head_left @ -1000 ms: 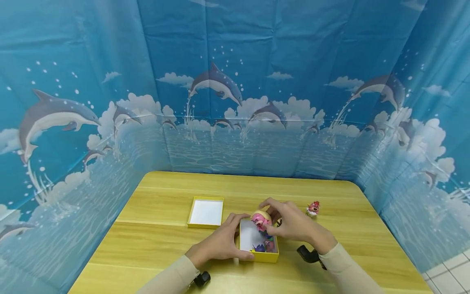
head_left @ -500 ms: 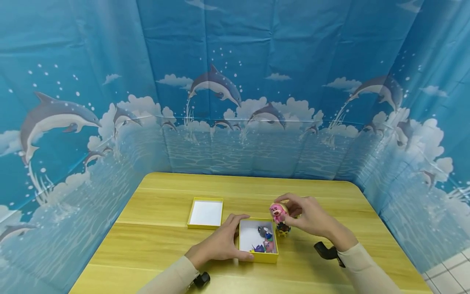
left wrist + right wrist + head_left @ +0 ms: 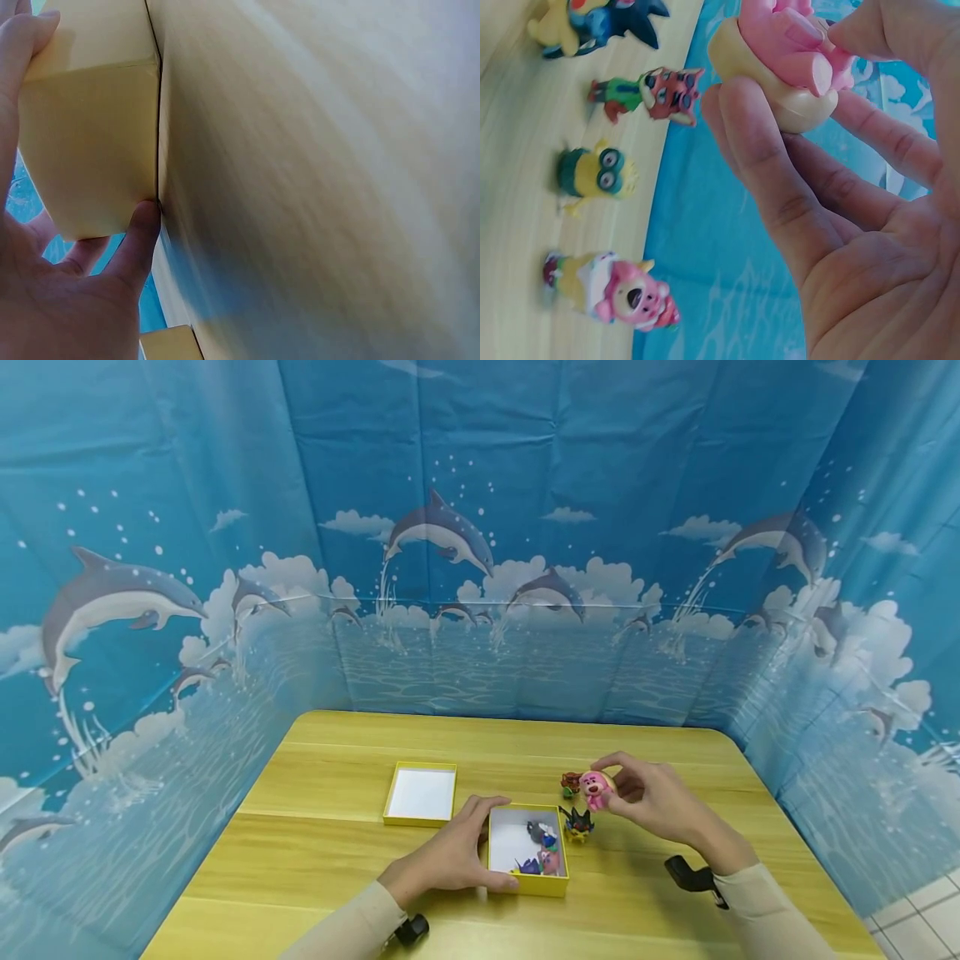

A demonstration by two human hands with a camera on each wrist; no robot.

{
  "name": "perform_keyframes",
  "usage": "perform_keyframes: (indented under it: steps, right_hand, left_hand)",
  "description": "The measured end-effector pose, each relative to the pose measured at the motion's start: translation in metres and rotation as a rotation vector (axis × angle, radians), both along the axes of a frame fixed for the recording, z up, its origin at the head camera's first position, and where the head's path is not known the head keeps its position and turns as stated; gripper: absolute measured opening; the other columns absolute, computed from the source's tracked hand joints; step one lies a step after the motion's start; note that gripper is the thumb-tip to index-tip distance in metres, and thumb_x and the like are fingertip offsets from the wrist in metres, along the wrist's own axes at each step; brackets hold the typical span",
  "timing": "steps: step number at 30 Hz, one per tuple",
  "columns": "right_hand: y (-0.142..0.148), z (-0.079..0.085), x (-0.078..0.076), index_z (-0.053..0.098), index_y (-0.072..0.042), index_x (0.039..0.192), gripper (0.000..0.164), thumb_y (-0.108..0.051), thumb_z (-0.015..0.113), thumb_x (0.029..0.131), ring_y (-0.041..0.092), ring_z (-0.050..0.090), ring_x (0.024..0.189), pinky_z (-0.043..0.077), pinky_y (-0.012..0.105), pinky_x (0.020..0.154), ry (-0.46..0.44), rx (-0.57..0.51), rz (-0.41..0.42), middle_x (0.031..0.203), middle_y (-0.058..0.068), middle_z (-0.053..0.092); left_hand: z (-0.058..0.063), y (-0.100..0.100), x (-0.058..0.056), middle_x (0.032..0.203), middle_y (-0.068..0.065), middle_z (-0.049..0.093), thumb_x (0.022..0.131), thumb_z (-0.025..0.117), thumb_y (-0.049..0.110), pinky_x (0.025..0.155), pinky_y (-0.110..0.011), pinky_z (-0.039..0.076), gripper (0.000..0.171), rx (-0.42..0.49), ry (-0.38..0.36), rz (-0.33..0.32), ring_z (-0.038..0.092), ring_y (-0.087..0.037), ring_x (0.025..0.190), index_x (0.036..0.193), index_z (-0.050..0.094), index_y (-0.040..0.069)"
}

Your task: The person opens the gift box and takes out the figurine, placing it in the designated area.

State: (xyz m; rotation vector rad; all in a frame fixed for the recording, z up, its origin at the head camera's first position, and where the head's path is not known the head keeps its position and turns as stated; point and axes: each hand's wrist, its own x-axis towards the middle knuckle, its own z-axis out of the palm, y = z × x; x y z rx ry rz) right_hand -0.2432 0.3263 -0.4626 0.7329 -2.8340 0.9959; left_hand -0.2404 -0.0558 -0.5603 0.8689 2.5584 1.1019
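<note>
In the lower middle of the head view, the left hand (image 3: 457, 852) spreads along the left side of a yellow box (image 3: 528, 886), thumb on the near wall and the other fingers round the far end. That grip probably serves to keep the light box from sliding on the worktop (image 3: 300, 860).

To the right of the box, the right hand (image 3: 656, 802) holds a pink figure (image 3: 595, 787) — thumb over the pink front, fingers behind and under its cream backing — a pinch that seems to suit such a rounded body. In the right wrist view it is higher than the heads of the standing figures, presumably so as not to knock them.

Those stand upright and spaced apart: a spiky dark figure (image 3: 577, 825) beside the box, a fox figure (image 3: 571, 783) just left of the pink one, then a one-strap yellow-and-green goggled figure (image 3: 592, 172) and a strawberry-hatted bear (image 3: 634, 292) (the last two show only in the right wrist view).

Inside the box, small toys (image 3: 550, 860) crowd the right side — perhaps simply how they settled. At centre left of them, the shallow yellow lid (image 3: 423, 791) lies white side up, apart from the hands.
</note>
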Motion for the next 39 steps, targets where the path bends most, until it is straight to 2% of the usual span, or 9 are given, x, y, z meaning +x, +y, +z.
perform_keyframes:
  steps: [7,14,18,23,27,31,35,39]
  right_hand:
    - [0.012,-0.009,0.001,0.073,-0.016,0.145,0.036,-0.02,0.081,0.11,0.0,0.075,0.084,0.064,0.027,0.076,0.016,0.029,-0.056,0.1,-0.006,0.082]
    - [0.018,-0.02,0.004,0.074,-0.016,0.144,0.035,-0.019,0.08,0.109,0.0,0.07,0.081,0.058,0.028,0.072,-0.025,0.047,-0.107,0.099,-0.006,0.08]
    - [0.021,-0.029,0.004,0.075,-0.016,0.139,0.034,-0.019,0.083,0.106,0.001,0.073,0.086,0.061,0.028,0.075,-0.027,0.039,-0.126,0.102,-0.004,0.083]
    - [0.025,-0.042,0.003,0.076,-0.014,0.133,0.031,-0.017,0.085,0.104,0.006,0.078,0.089,0.064,0.028,0.078,-0.033,0.02,-0.143,0.103,-0.002,0.086]
    - [0.027,-0.051,0.003,0.077,-0.014,0.131,0.03,-0.019,0.085,0.103,0.009,0.08,0.091,0.065,0.028,0.078,-0.07,0.017,-0.165,0.107,0.003,0.086]
    - [0.028,-0.055,0.003,0.076,-0.009,0.132,0.033,-0.018,0.085,0.102,0.012,0.081,0.088,0.065,0.028,0.077,-0.116,-0.007,-0.178,0.114,0.01,0.084]
    - [0.028,-0.058,0.003,0.078,-0.006,0.129,0.032,-0.018,0.085,0.101,0.012,0.08,0.086,0.066,0.028,0.076,-0.11,0.014,-0.179,0.112,0.01,0.083]
    - [0.025,-0.063,0.002,0.078,-0.008,0.128,0.029,-0.018,0.086,0.103,0.011,0.08,0.082,0.065,0.027,0.075,-0.166,0.015,-0.192,0.11,0.008,0.081]
  left_hand:
    - [0.0,0.0,0.0,0.168,-0.005,0.05,0.089,0.097,0.068,0.124,-0.048,0.058,0.123,0.004,-0.003,-0.001,0.063,-0.021,0.144,0.184,0.031,0.027]
    - [-0.001,0.0,0.0,0.169,-0.006,0.049,0.089,0.097,0.069,0.124,-0.052,0.058,0.123,0.001,-0.005,0.006,0.064,-0.025,0.146,0.184,0.031,0.027]
    - [0.001,0.0,0.001,0.171,-0.007,0.049,0.088,0.097,0.069,0.127,-0.054,0.056,0.124,0.002,0.002,0.008,0.063,-0.028,0.149,0.184,0.031,0.026]
    - [0.003,0.001,0.002,0.17,-0.008,0.049,0.088,0.098,0.068,0.128,-0.052,0.056,0.124,0.01,-0.002,0.005,0.064,-0.027,0.147,0.184,0.031,0.025]
    - [0.004,0.001,0.002,0.17,-0.007,0.049,0.088,0.098,0.068,0.127,-0.051,0.056,0.123,0.008,-0.007,0.005,0.064,-0.026,0.147,0.183,0.032,0.025]
    - [0.004,0.002,0.001,0.169,-0.007,0.049,0.089,0.097,0.067,0.127,-0.051,0.057,0.123,0.008,-0.01,0.002,0.064,-0.026,0.147,0.184,0.031,0.025]
    - [0.004,0.001,0.001,0.17,-0.006,0.048,0.089,0.097,0.068,0.126,-0.051,0.057,0.123,0.002,-0.012,0.001,0.064,-0.025,0.147,0.184,0.031,0.026]
    - [0.004,0.0,0.001,0.17,-0.005,0.048,0.089,0.096,0.07,0.126,-0.053,0.057,0.123,-0.007,-0.008,0.005,0.064,-0.025,0.147,0.184,0.031,0.026]
